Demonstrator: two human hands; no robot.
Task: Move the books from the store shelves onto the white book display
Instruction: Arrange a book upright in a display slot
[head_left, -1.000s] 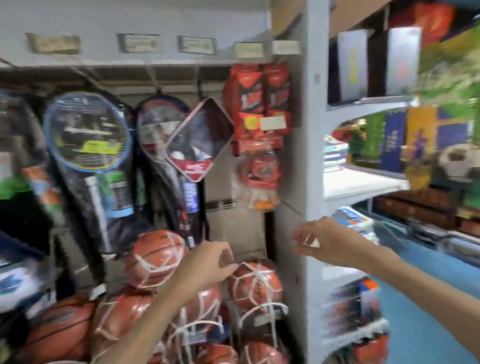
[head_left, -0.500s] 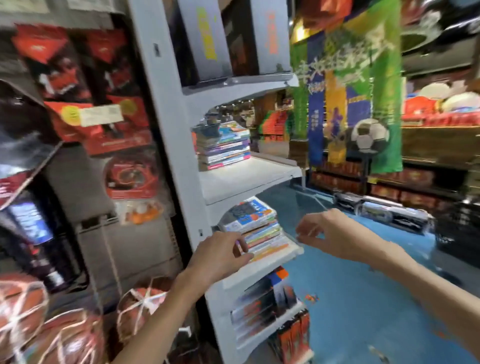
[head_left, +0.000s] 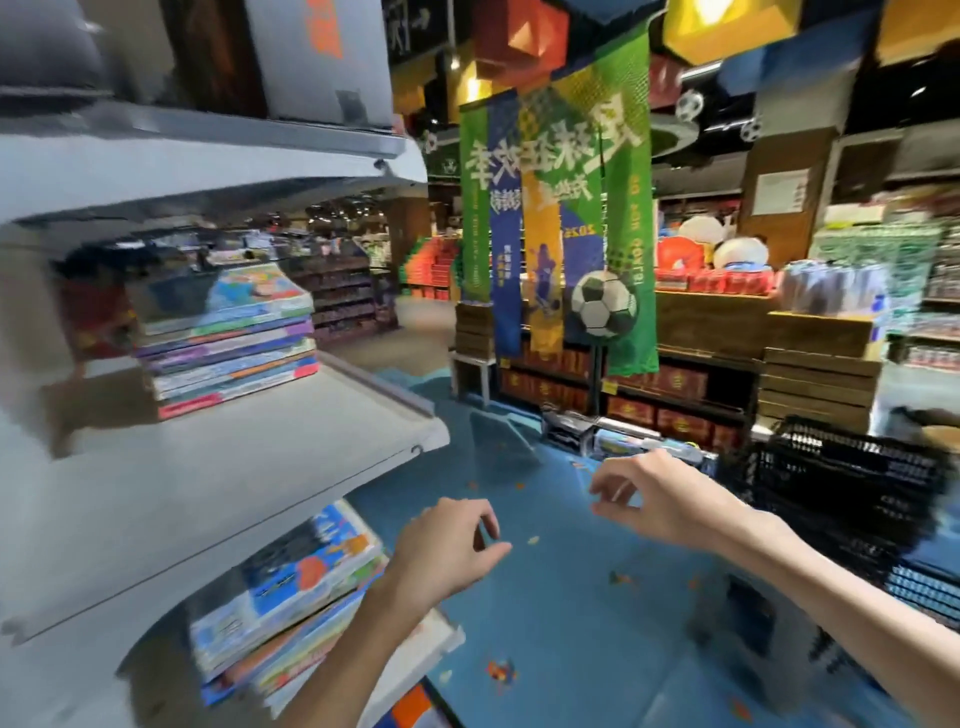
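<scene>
Blue shop flooring (head_left: 571, 623) is being seen beneath both hands. Nothing is being held: left hand (head_left: 447, 551) and right hand (head_left: 660, 499) are hanging loosely curled. Books (head_left: 291, 592) are being kept stacked on the white shelf (head_left: 208, 467) just left of the left hand.

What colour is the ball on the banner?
Black and white ball, clearest in the head view.
</scene>
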